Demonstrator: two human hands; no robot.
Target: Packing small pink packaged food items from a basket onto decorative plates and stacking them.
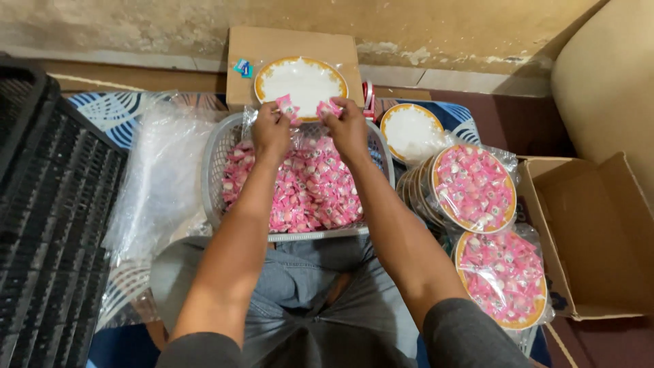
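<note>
A grey plastic basket point(213, 158) full of pink wrapped candies point(315, 191) stands on the floor between my knees. My left hand point(270, 128) hangs over the basket's far edge, pinching a pink candy point(287, 106). Beside it my right hand point(346, 127) grips another pink candy point(328, 108). Just beyond both hands lies an empty white plate point(301, 82) with an orange rim, resting on a flat piece of cardboard point(293, 42).
Plates of pink candies wrapped in clear film point(473, 187) point(503, 277) are stacked at the right, with a second empty plate point(411, 129) behind. An open cardboard box point(599, 238) sits far right. Clear plastic bags point(160, 178) and a black crate point(48, 225) lie left.
</note>
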